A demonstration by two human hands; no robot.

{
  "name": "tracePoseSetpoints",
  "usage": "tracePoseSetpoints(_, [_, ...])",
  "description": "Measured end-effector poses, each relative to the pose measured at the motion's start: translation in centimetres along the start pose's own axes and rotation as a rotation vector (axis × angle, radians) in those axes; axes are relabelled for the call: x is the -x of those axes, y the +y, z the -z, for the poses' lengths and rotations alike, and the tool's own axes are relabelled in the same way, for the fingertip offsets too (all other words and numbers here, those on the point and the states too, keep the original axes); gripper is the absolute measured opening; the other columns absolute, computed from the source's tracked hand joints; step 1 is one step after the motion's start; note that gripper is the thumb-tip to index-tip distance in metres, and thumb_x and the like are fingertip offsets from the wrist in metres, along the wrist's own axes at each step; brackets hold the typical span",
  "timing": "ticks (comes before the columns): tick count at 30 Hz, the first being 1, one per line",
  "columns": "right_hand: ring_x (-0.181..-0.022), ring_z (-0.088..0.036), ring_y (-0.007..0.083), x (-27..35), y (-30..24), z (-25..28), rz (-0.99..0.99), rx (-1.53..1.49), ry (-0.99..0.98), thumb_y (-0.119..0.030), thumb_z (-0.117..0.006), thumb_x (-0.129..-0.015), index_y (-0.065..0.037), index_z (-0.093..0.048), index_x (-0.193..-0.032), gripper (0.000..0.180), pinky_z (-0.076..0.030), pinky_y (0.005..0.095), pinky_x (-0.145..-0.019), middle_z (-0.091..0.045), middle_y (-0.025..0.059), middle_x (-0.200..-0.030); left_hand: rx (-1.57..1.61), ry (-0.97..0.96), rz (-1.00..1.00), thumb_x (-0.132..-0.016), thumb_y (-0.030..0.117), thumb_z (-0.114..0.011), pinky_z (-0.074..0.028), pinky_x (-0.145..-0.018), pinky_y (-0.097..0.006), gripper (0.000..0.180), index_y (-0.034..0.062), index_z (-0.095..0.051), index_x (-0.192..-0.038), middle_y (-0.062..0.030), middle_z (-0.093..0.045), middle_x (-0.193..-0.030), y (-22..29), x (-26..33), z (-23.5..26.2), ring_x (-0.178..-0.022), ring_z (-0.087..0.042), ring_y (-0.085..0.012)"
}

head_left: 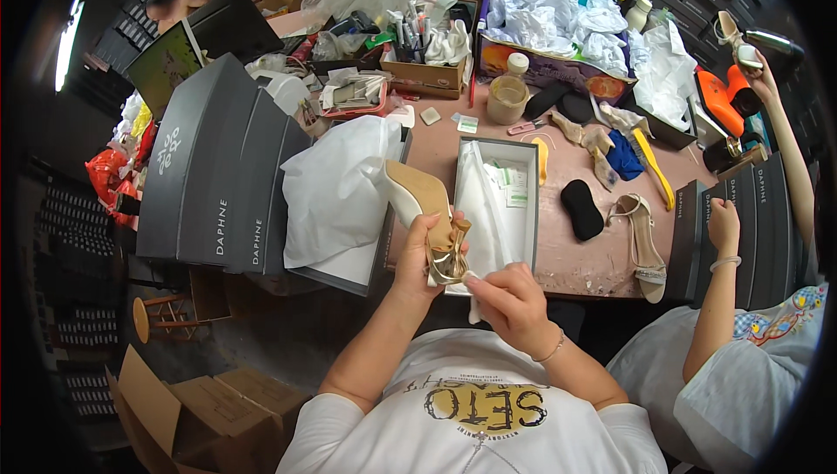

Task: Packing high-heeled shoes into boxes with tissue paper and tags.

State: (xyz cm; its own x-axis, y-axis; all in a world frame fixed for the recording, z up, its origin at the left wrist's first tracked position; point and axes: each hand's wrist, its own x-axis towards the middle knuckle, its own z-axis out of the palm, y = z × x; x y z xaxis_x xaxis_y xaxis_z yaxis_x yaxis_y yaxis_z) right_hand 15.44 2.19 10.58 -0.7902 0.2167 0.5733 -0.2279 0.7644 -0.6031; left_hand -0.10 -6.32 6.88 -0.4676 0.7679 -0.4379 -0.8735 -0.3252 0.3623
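My left hand (413,263) grips a high-heeled shoe (417,197) with a tan sole and a shiny gold heel, its sole turned up and its toe pointing away from me. Between the fingers of my right hand (513,306) is a white cloth (474,310), pressed at the gold back of the shoe. Just beyond my hands lies an open grey shoe box (535,179) with white tissue paper (478,212) and small packets inside. To the left, another open box (377,252) has white tissue paper (336,186) draped over it.
Dark grey shoe boxes (196,186) stand on the left. A silver sandal (643,247), a black pad (581,210) and a yellow-handled brush (654,170) lie right. A jar (507,95) stands farther back. A co-worker's raised hand (764,81) holds a shoe (732,38).
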Motion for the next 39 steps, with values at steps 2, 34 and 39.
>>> tracePoseSetpoints(2, [-0.074, -0.055, 0.0202, -1.1, 0.0, -0.3, 0.087, 0.064, -0.043, 0.001, -0.068, -0.069, -0.007, -0.066, -0.109, 0.041, -0.042, 0.0326, -0.069, -0.059, 0.0031, -0.089, -0.013, 0.039, 0.003, -0.087, 0.025, -0.059, -0.052, -0.061, -0.029, 0.031, 0.0043, -0.054, -0.109, -0.0089, -0.061, -0.097, -0.3, 0.3, -0.6, -0.064, -0.056, -0.0149])
tracePoseSetpoints(34, [-0.073, -0.056, 0.0113, -5.3, 12.0, 8.1, -0.354, 0.118, 0.375, 0.0, -0.061, -0.086, 0.002, -0.066, -0.1, 0.015, -0.044, 0.0222, -0.066, -0.063, 0.0068, -0.086, -1.895, 0.066, -1.085, -0.074, 0.002, -0.067, -0.036, -0.106, -0.045, 0.054, 0.0033, -0.055, -0.127, -0.0221, -0.045, -0.135, 9.1, 1.9, 1.1, -0.127, -0.041, -0.0408])
tracePoseSetpoints(39, [-0.09, -0.061, 0.0325, -8.8, 21.2, 5.4, -0.149, 0.829, 0.289, -0.002, -0.063, -0.079, -0.002, -0.062, -0.113, 0.034, -0.051, 0.0359, -0.077, -0.061, 0.0189, -0.108, -2.254, -0.645, -0.58, -0.078, 0.017, -0.066, -0.026, -0.11, -0.055, 0.042, 0.0024, -0.059, -0.117, -0.0185, -0.048, -0.132, -1.0, -0.4, 2.0, -0.13, -0.04, -0.0357])
